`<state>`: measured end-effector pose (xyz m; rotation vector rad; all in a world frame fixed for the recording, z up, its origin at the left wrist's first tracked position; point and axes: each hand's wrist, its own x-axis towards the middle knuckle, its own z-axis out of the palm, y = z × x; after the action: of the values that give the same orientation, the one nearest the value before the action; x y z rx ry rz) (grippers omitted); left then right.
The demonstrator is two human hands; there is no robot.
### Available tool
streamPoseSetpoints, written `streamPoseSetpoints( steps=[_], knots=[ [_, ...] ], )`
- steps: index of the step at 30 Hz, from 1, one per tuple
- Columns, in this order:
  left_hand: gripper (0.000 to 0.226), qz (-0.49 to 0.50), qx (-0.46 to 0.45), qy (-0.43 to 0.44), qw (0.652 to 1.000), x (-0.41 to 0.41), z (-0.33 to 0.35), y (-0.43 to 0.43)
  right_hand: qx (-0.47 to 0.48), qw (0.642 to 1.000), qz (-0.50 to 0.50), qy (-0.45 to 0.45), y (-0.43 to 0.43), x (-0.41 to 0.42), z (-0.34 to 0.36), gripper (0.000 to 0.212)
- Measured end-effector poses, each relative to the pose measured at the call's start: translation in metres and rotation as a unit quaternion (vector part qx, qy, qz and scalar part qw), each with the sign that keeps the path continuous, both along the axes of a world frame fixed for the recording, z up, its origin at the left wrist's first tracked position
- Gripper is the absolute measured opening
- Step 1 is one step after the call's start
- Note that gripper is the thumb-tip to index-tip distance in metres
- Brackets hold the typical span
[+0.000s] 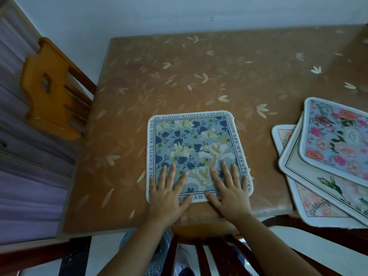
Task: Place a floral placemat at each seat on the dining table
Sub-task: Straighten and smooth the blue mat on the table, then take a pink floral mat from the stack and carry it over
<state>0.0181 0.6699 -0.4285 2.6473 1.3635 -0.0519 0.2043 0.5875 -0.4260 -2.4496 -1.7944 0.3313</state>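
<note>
A square blue floral placemat [197, 144] with a white lettered border lies flat on the brown dining table [179, 72], near the front edge. My left hand [169, 194] presses on its near left part with fingers spread straight. On the near right part my right hand [229, 190] rests flat the same way. Neither hand grips anything. To the right, a loose stack of three more floral placemats [334, 154] lies fanned out, overhanging the table's front edge.
A light wooden chair [53, 90] stands at the table's left side. A dark wooden chair back [209, 253] is right below my arms at the front edge. A pale wall [159, 14] runs behind the table, with purple panels at far left.
</note>
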Motion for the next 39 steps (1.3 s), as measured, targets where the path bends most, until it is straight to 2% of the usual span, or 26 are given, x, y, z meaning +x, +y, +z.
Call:
streamPoseSetpoints(
  steps=[8, 20, 26, 31, 39],
  knots=[
    [0.074, -0.032, -0.019, 0.006, 0.999, -0.007, 0.001, -0.002, 0.017, 0.998, 0.060, -0.006, -0.006, -0.004, 0.009, 0.075],
    [0.068, -0.032, -0.029, 0.000, 0.999, -0.008, -0.001, -0.004, 0.012, 0.999, 0.050, -0.005, -0.006, -0.007, 0.010, 0.075],
    [0.066, -0.023, -0.050, -0.008, 0.998, -0.006, 0.011, -0.013, -0.004, 0.999, 0.044, 0.026, -0.007, -0.010, 0.019, 0.073],
    [0.053, -0.029, -0.001, -0.051, 0.998, 0.000, 0.043, -0.028, 0.043, 0.997, 0.046, 0.034, -0.016, -0.011, 0.049, 0.055],
    [0.040, -0.046, 0.090, -0.136, 0.986, 0.030, 0.089, -0.063, 0.131, 0.990, 0.025, -0.037, -0.051, 0.002, 0.102, 0.041]
  ],
)
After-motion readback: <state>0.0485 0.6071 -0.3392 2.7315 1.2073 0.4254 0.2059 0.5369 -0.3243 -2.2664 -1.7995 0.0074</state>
